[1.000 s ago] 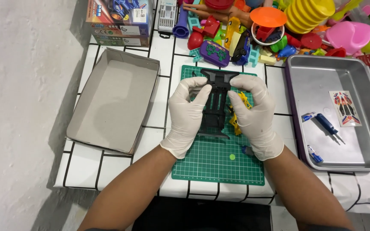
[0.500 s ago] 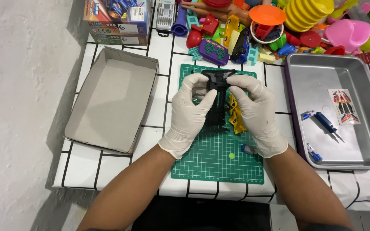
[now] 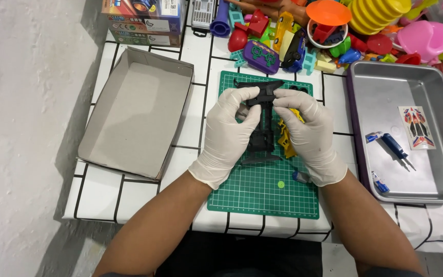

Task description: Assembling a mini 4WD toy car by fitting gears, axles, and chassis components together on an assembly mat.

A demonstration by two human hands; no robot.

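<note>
Both my hands wear white gloves and hold a long black plastic toy chassis [image 3: 262, 131] over a green cutting mat [image 3: 262, 192]. My left hand [image 3: 229, 133] grips its left side near the top, and my right hand [image 3: 308, 133] grips the right side. Yellow plastic parts [image 3: 287, 138] lie on the mat partly under my right hand. A small green round piece [image 3: 281, 184] and a small blue-grey piece [image 3: 299, 177] rest on the mat close to my right wrist.
An open grey cardboard box lid [image 3: 134, 118] lies to the left. A metal tray [image 3: 411, 179] at right holds a blue screwdriver [image 3: 396, 149] and a sticker sheet [image 3: 416, 127]. A pile of colourful toys [image 3: 334, 31] and a printed box [image 3: 142, 20] sit at the back.
My hands have shifted a little higher on the black chassis, fingers now pinching its upper end. The chassis stays over the mat.
</note>
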